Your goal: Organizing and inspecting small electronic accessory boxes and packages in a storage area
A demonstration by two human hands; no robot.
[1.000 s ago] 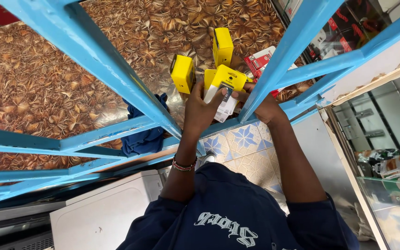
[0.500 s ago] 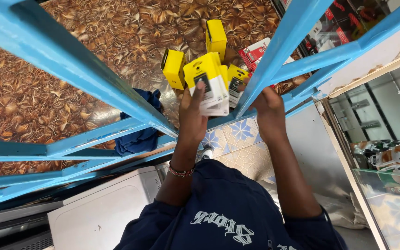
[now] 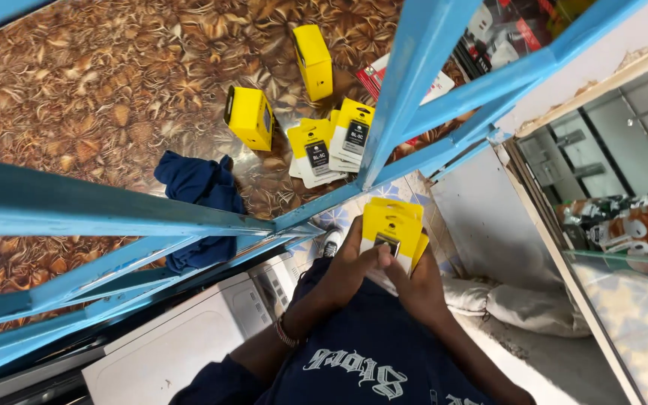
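Observation:
Both my hands hold a small stack of flat yellow card packs (image 3: 393, 225) close to my chest. My left hand (image 3: 348, 264), with a bracelet on its wrist, grips the stack from the left, thumb on the front. My right hand (image 3: 418, 289) supports it from below and right. Beyond the blue bars, several more yellow card packs (image 3: 330, 142) lie fanned out on the brown patterned surface (image 3: 76, 97). Two yellow boxes stand near them, one (image 3: 250, 116) to the left and one (image 3: 314, 61) farther back.
Blue metal frame bars (image 3: 406, 82) cross the view between me and the surface. A dark blue cloth (image 3: 198, 187) lies crumpled at the surface's edge. A red and white package (image 3: 375, 75) sits behind the bar. A white appliance (image 3: 181, 356) is lower left, a glass cabinet (image 3: 624, 225) at right.
My hands have drawn back from the patterned surface toward my body with a stack of yellow packs. Several packs now lie loose on the surface.

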